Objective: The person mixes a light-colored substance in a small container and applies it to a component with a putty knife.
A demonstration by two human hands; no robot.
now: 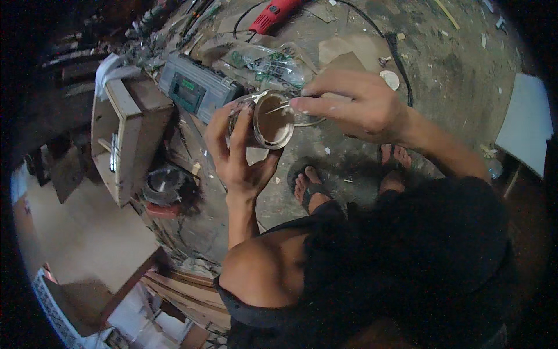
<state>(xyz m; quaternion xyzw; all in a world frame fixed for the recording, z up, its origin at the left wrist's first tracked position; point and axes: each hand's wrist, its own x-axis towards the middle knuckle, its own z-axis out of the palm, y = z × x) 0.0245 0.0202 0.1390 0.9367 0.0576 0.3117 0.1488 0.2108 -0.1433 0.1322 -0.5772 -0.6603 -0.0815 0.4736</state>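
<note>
My left hand (235,151) is wrapped round a small round tub (274,123), its mouth tilted toward me. Brownish matter shows inside, and the rim is smeared with a pale crust. My right hand (357,104) pinches a thin pale stick (278,109), whose tip reaches into the tub's mouth. The stick's other end is hidden by my right fingers. Just beyond my left hand lies a grey-green tool case (197,87) on the floor.
A red power tool (273,16) with a black cord (401,64) lies at the far side. Clear plastic wrapping (273,64) and a whitish disc (389,79) are nearby. Left stand a wooden box (125,139) and a dark round container (165,186). A white panel (526,122) is at right.
</note>
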